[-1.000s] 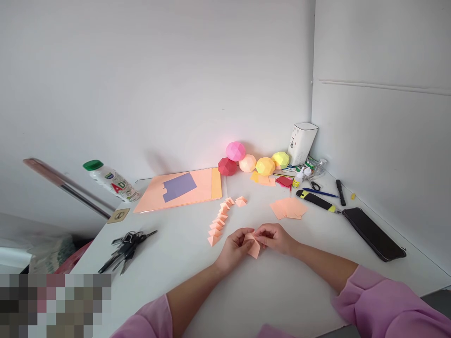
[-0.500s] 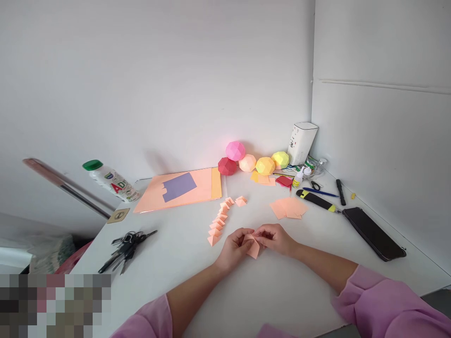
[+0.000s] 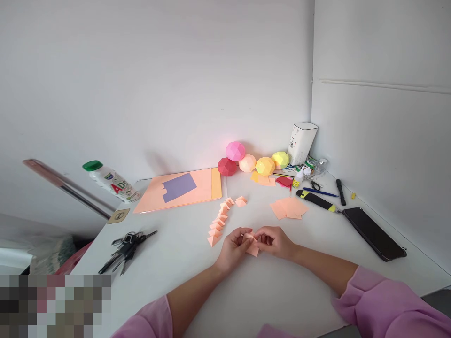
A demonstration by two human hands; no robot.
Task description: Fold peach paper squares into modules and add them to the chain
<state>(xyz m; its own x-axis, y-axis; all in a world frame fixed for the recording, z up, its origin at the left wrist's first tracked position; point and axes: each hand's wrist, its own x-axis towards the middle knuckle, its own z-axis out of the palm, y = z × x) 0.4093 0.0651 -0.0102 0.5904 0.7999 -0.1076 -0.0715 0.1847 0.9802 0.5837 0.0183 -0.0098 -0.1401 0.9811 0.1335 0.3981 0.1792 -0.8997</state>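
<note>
Between my two hands is a peach square of paper (image 3: 252, 250), partly folded, its upper part covered by fingers. My left hand (image 3: 234, 249) pinches its left side with thumb and fingers. On the opposite side my right hand (image 3: 276, 241) grips the paper's upper right edge, fingers curled in. Just beyond my left hand runs a line of folded peach paper pieces (image 3: 216, 226), with one more folded piece (image 3: 241, 202) apart at its far end. Flat peach paper squares (image 3: 289, 208) lie in a loose pile beyond my right hand.
Faceted paper balls (image 3: 265, 166) stand along the wall. At right lie a box cutter (image 3: 317, 201), a pen (image 3: 320, 192) and a phone (image 3: 373, 233). Keys (image 3: 128, 246), a bottle (image 3: 112, 180) and large peach sheets (image 3: 148, 195) occupy the left. A white box (image 3: 302, 144) fills the corner.
The fingers of both hands have shifted slightly on the peach paper, and its lower corner shows a little higher. Everything else on the table stays where it was.
</note>
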